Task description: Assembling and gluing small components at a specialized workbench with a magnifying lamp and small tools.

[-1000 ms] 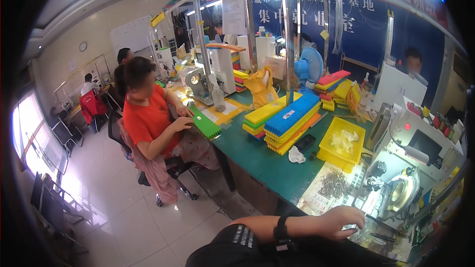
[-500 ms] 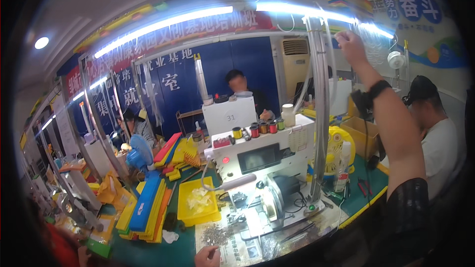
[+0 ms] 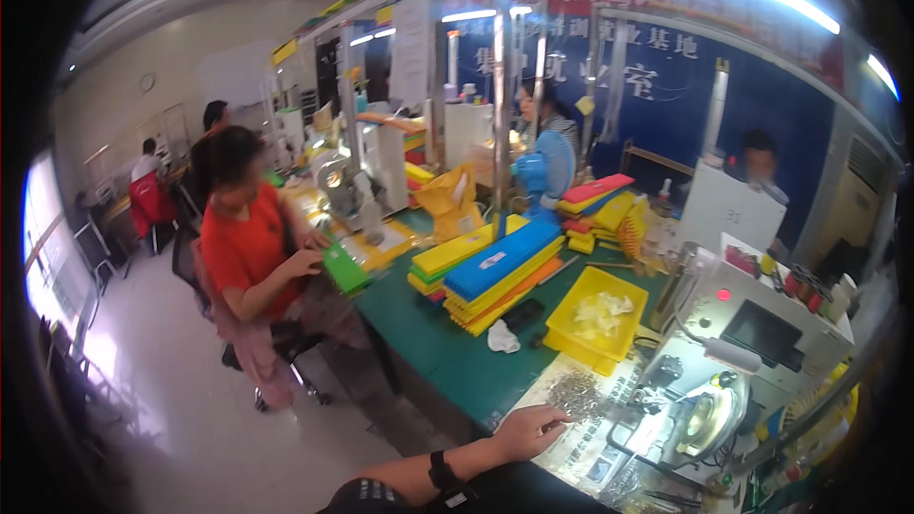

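Note:
My left hand rests at the near edge of the table, its forearm coming in from the lower left with a black band at the wrist. The fingers are curled and pressed together; anything between the fingertips is too small to make out. Just beyond it, a scatter of small brownish bits lies on a printed paper sheet. To the right stands a white machine with a dark screen, a red-lit button and a brightly lit round wheel. My right hand is out of view.
A yellow tray with crumpled white material sits beyond the bits. Left of it are stacked blue and yellow strips, a white wad and a blue fan. A person in red sits at the left, holding a green block.
My view has swung to the left, bringing the person in red fully into sight. My raised right arm has left the picture. More of my left forearm shows; the hand stays beside the bits.

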`<state>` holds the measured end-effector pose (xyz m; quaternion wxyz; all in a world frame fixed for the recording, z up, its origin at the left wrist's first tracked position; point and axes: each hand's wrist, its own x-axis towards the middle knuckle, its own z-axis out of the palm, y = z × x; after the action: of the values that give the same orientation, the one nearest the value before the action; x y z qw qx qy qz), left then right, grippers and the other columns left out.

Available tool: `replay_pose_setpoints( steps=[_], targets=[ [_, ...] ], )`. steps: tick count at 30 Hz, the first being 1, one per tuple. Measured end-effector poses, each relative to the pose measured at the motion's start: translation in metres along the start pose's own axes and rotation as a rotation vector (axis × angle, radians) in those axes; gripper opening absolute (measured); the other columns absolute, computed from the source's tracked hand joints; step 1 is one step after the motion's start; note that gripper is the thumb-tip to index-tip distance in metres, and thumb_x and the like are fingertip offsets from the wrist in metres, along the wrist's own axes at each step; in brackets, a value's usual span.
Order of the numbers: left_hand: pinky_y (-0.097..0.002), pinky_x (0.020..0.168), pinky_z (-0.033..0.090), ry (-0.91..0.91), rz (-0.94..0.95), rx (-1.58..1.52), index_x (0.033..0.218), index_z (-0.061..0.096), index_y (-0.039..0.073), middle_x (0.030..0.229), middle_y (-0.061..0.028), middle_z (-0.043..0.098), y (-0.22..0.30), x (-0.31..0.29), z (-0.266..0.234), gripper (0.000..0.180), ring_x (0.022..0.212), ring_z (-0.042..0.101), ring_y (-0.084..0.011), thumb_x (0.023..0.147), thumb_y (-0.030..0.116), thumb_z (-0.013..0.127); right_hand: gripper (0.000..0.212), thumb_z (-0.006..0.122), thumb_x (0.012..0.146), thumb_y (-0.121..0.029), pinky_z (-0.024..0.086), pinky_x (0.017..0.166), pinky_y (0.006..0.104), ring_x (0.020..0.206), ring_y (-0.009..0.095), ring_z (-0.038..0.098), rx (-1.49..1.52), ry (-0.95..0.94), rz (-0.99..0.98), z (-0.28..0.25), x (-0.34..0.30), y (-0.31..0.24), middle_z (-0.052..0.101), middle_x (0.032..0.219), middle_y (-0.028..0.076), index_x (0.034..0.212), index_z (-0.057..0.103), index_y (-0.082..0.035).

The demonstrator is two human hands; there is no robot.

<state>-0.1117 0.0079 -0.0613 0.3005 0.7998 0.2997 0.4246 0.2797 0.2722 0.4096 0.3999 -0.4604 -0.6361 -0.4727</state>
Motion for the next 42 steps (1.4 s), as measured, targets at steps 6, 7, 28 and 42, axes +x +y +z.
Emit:
replay_pose_setpoints(
  steps=[6,7,28,42],
  targets=[
    [-0.0324,0.065,0.05,0.022,0.068,-0.026,0.105,0.071,0.007,0.087,-0.0083,0.069,-0.004,0.002,-0.001,0.014,0.071,0.064,-0.022,0.092,0.012,0.067,0.033,0.057,0.098,-0.035,0.05,0.086,0.0395,0.095,0.025,0.066,0.143,-0.012,0.011,0.04,0.0,-0.031,0.072,0.103,0.012,0.113,0.07,-0.008],
    [-0.0324,0.065,0.05,0.025,0.063,-0.024,0.105,0.071,0.007,0.087,-0.0083,0.069,-0.005,0.002,-0.001,0.014,0.071,0.064,-0.022,0.092,0.012,0.067,0.033,0.057,0.098,-0.035,0.05,0.086,0.0396,0.095,0.025,0.066,0.157,-0.013,0.016,0.042,-0.001,-0.033,0.072,0.103,0.012,0.113,0.07,-0.008],
    [-0.0365,0.061,0.047,0.023,0.145,-0.059,0.101,0.071,0.006,0.081,-0.0095,0.065,-0.007,0.003,0.004,0.01,0.068,0.061,-0.0259,0.092,0.01,0.068,0.034,0.055,0.099,-0.035,0.051,0.087,0.0404,0.096,0.025,0.066,0.421,-0.052,0.178,0.063,-0.046,-0.052,0.071,0.103,0.015,0.112,0.07,-0.007],
    [-0.0354,0.061,0.048,0.013,0.154,-0.046,0.1,0.071,0.006,0.084,-0.0093,0.066,-0.007,0.005,0.004,0.011,0.068,0.062,-0.0258,0.09,0.009,0.069,0.035,0.054,0.099,-0.035,0.051,0.088,0.041,0.097,0.025,0.066,0.529,-0.065,0.286,0.058,-0.063,-0.042,0.071,0.103,0.017,0.111,0.07,-0.006]
  ],
)
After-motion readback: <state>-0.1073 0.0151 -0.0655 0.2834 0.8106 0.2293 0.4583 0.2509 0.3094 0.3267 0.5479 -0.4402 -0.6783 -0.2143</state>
